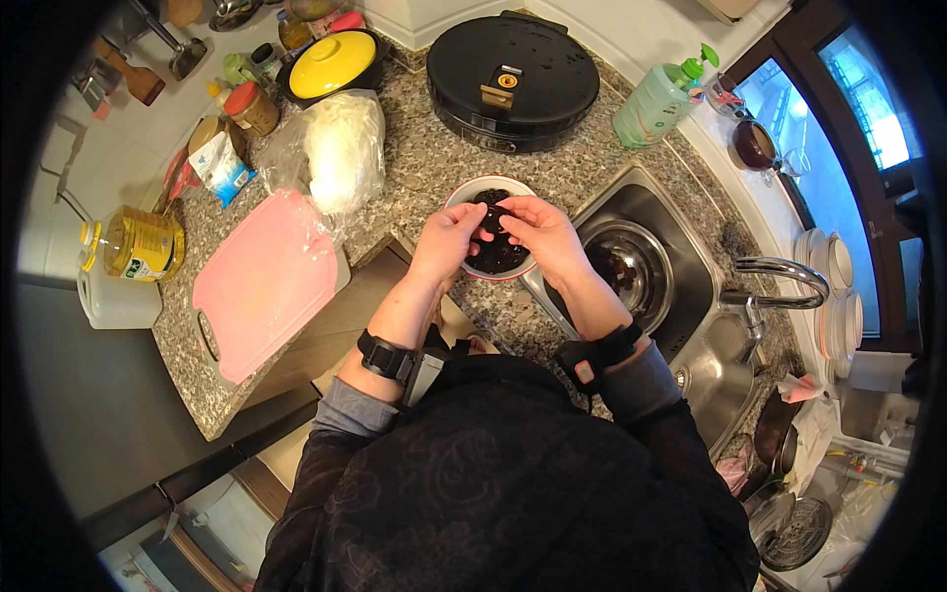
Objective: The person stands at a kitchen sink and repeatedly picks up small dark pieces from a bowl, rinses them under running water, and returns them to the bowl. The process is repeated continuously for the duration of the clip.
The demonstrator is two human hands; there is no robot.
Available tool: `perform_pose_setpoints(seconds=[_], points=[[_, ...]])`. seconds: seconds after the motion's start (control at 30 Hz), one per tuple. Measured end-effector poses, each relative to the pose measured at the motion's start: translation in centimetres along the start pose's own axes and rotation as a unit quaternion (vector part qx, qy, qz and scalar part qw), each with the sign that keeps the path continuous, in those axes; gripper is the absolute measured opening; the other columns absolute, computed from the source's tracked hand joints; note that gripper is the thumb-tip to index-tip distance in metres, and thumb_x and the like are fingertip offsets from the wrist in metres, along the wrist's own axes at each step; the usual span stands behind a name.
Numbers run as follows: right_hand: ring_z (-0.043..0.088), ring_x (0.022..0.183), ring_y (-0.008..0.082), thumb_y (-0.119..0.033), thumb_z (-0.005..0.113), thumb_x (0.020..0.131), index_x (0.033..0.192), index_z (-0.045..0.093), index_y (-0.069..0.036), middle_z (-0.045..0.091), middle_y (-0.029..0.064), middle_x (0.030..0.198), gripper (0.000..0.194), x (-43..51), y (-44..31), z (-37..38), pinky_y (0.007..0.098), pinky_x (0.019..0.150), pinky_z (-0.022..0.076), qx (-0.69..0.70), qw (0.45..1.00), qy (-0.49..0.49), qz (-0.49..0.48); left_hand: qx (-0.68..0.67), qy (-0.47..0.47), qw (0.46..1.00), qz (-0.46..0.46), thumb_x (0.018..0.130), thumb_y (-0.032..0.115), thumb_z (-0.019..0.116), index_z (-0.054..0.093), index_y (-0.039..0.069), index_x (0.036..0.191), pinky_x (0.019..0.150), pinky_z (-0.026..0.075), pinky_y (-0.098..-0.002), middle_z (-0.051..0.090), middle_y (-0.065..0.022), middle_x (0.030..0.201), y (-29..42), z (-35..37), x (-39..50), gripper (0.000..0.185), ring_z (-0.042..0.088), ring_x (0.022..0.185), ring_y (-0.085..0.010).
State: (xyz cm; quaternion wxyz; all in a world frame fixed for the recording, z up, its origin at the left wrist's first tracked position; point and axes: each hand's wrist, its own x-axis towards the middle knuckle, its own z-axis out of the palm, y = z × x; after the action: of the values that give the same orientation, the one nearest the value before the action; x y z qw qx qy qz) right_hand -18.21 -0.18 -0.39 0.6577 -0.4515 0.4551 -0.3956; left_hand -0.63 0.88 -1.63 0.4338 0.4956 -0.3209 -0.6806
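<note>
Both hands meet over a white bowl with a red rim [456, 194], which stands on the granite counter and holds dark, glossy pieces that look like soaked black fungus [497, 255]. Between the fingertips is one dark piece [494, 217]. My left hand [453, 240] pinches it from the left with thumb and forefinger. From the right, my right hand [544, 235] pinches the same piece. In the sink to the right, a round metal basin [658, 255] holds more dark pieces in what looks like water.
A pink cutting board [266, 285] lies at left beside a plastic bag with white contents [344, 152]. Behind the bowl sits a black electric griddle [514, 74]; a yellow-lidded pot [333, 63] is further left. A green pump bottle [655, 103] stands behind the sink [692, 325], near the faucet [788, 270].
</note>
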Motion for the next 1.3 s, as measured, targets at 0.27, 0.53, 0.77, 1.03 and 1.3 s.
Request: perform_pose_setpoints(seconds=[0.27, 0.53, 0.77, 1.03, 1.3], points=[[0.061, 0.078, 0.0080, -0.010, 0.070, 0.092, 0.098, 0.065, -0.001, 0.070, 0.0018, 0.088, 0.013, 0.5, 0.3, -0.1, 0.0237, 0.070, 0.0485, -0.007, 0.999, 0.033, -0.017, -0.018, -0.038, 0.999, 0.007, 0.098, 0.020, 0.063, 0.068, 0.006, 0.105, 0.067, 0.045, -0.0194, 0.067, 0.0014, 0.089, 0.5, 0.4, -0.6, 0.017, 0.062, 0.080, -0.0069], [0.066, 0.090, 0.0328, 0.002, 0.065, 0.078, 0.096, 0.068, -0.007, 0.066, 0.0129, 0.095, 0.020, 1.4, 1.4, -0.5, 0.0418, 0.079, 0.0534, -0.512, 0.819, -0.032, -0.258, 0.034, 0.071, 0.994, 0.073, 0.097, 0.010, 0.059, 0.067, 0.003, 0.109, 0.070, 0.048, -0.0246, 0.067, -0.0016, 0.097, 1.3, -0.2, -0.7, 0.015, 0.063, 0.087, -0.0097], [0.067, 0.092, 0.0297, 0.002, 0.067, 0.078, 0.102, 0.068, -0.006, 0.066, 0.0114, 0.094, 0.025, 2.1, 1.2, -0.1, 0.0387, 0.081, 0.0536, -0.510, 0.840, -0.033, -0.182, 0.095, 0.030, 0.993, 0.069, 0.096, 0.011, 0.062, 0.065, 0.006, 0.114, 0.074, 0.050, -0.0245, 0.068, -0.0011, 0.105, 1.2, -0.5, -0.9, 0.020, 0.063, 0.090, -0.0093], [0.064, 0.108, 0.0198, 0.019, 0.060, 0.078, 0.128, 0.052, -0.004, 0.057, 0.0117, 0.122, 0.056, 1.3, -0.6, -0.7, 0.0295, 0.090, 0.0527, -0.090, 0.992, -0.086, -0.030, 0.169, -0.010, 0.977, 0.127, 0.092, 0.008, 0.066, 0.066, 0.004, 0.114, 0.074, 0.050, -0.0237, 0.068, -0.0001, 0.101, 0.3, -0.1, -0.7, 0.022, 0.061, 0.085, -0.0078], [0.062, 0.111, 0.0187, 0.010, 0.052, 0.090, 0.140, 0.047, -0.004, 0.055, 0.0114, 0.130, 0.052, -0.1, -1.9, -0.6, 0.0307, 0.093, 0.0531, 0.026, 0.996, -0.082, 0.001, 0.203, 0.039, 0.969, 0.137, 0.094, 0.011, 0.066, 0.069, 0.004, 0.105, 0.067, 0.047, -0.0218, 0.067, 0.0012, 0.086, 0.8, 0.3, -0.9, 0.013, 0.058, 0.076, -0.0056]])
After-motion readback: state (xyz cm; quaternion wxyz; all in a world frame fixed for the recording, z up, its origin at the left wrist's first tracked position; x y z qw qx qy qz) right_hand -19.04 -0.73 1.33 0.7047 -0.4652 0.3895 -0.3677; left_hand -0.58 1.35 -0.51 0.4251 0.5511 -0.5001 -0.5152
